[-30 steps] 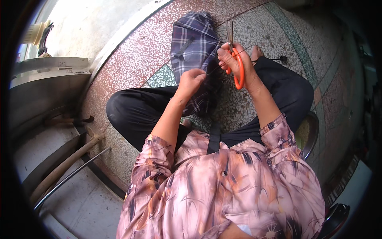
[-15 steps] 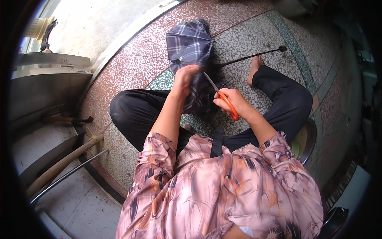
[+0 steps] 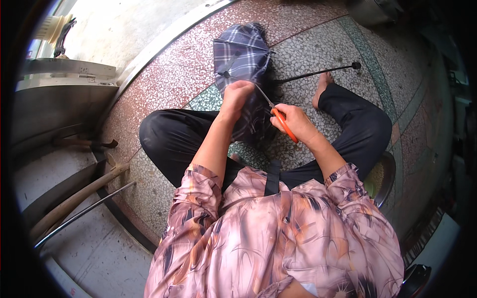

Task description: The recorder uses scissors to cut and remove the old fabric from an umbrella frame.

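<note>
Patterned shirt (image 3: 283, 228) being worn; dark-trousered legs (image 3: 174, 139) being held bent wide. Orange scissors (image 3: 281, 119) being gripped in right hand (image 3: 295, 121), fingers closed round handles, blades being pointed at left hand (image 3: 237, 97). Left hand being held narrow, fingers curled; whether anything is being pinched cannot be told. Plaid umbrella (image 3: 241, 54) being supported by speckled floor (image 3: 308, 44), between legs and beyond; its black shaft (image 3: 318, 73) being pointed rightward, past bare foot (image 3: 322, 90).
</note>
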Demonstrator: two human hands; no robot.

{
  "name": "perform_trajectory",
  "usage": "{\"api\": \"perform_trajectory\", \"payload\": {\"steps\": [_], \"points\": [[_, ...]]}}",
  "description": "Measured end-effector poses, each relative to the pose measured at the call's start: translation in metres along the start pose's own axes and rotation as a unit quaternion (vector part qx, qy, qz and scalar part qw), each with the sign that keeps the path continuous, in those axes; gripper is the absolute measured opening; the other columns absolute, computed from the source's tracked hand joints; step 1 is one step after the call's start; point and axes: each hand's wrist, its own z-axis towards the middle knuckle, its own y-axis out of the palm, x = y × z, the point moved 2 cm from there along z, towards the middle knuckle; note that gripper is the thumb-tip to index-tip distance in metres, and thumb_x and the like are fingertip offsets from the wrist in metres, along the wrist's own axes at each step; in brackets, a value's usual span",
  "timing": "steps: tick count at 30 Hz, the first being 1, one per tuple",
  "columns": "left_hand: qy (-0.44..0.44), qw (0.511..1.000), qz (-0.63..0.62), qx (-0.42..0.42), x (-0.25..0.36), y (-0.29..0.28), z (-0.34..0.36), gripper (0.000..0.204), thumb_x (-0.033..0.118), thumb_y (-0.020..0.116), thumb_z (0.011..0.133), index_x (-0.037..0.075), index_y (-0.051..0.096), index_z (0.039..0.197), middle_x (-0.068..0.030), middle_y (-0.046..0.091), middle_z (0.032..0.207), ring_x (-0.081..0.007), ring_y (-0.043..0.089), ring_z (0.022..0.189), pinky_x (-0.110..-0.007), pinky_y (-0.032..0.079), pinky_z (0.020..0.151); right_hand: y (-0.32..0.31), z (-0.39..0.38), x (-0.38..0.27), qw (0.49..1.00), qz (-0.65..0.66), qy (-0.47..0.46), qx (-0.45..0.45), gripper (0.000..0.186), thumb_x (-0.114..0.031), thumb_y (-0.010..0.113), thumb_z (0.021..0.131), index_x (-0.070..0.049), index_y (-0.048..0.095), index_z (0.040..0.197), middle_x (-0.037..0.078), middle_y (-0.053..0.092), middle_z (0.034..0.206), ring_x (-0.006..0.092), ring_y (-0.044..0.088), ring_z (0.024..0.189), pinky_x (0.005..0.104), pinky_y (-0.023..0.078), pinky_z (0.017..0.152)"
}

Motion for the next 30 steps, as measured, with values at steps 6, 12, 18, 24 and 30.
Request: {"api": "perform_trajectory", "payload": {"steps": [6, 12, 18, 24, 30], "points": [[0.014, 0.997, 0.081, 0.013, 0.000, 0.001, -0.002, 0.011, 0.010, 0.064, 0.081, 0.001, 0.066, 0.088, 0.0004, 0.062, 0.076, -0.0068, 0.055, 0.067, -0.021, 0.043, 0.062, 0.000, 0.007, 0.003, 1.000, 0.002, -0.019, 0.014, 0.023, -0.023, 0.065, 0.074, -0.003, 0.059, 0.083, 0.017, 0.061, 0.072, 0.0355, 0.061, 0.070, 0.0396, 0.047, 0.064], [0.087, 0.976, 0.192, 0.046, 0.005, 0.008, 0.002, 0.009, 0.012, 0.064, 0.083, 0.003, 0.065, 0.086, 0.0032, 0.060, 0.074, -0.0037, 0.051, 0.064, -0.018, 0.040, 0.058, 0.009, 0.018, 0.022, 0.996, 0.071, -0.038, 0.032, 0.022, -0.021, 0.067, 0.073, -0.002, 0.061, 0.083, 0.014, 0.059, 0.068, 0.0284, 0.059, 0.062, 0.0369, 0.047, 0.060], [0.099, 0.951, 0.253, 0.147, 0.007, -0.017, -0.008, 0.013, 0.014, 0.064, 0.081, 0.002, 0.065, 0.086, 0.0011, 0.061, 0.073, -0.0066, 0.052, 0.064, -0.022, 0.042, 0.059, -0.021, 0.017, 0.019, 0.952, 0.299, 0.059, -0.009, 0.010, -0.012, 0.062, 0.079, -0.003, 0.058, 0.082, 0.000, 0.051, 0.057, 0.0064, 0.043, 0.037, 0.0226, 0.035, 0.033], [0.108, 0.968, 0.191, 0.123, 0.047, -0.007, -0.047, 0.012, 0.012, 0.063, 0.081, 0.001, 0.064, 0.086, 0.0018, 0.059, 0.071, -0.0057, 0.050, 0.063, -0.022, 0.041, 0.058, -0.047, 0.009, 0.040, 0.905, 0.397, 0.038, 0.149, 0.021, -0.008, 0.058, 0.081, -0.001, 0.055, 0.099, 0.005, 0.058, 0.068, 0.0095, 0.055, 0.051, 0.0229, 0.046, 0.048], [0.118, 0.900, 0.418, -0.044, 0.053, 0.051, -0.147, 0.012, 0.009, 0.063, 0.082, 0.000, 0.061, 0.090, -0.0029, 0.059, 0.075, -0.0092, 0.054, 0.067, -0.025, 0.043, 0.059, -0.056, 0.017, 0.057, 0.930, 0.132, -0.117, 0.323, 0.030, -0.006, 0.060, 0.081, -0.002, 0.052, 0.110, 0.010, 0.064, 0.085, 0.0204, 0.064, 0.070, 0.0314, 0.051, 0.063]]}}
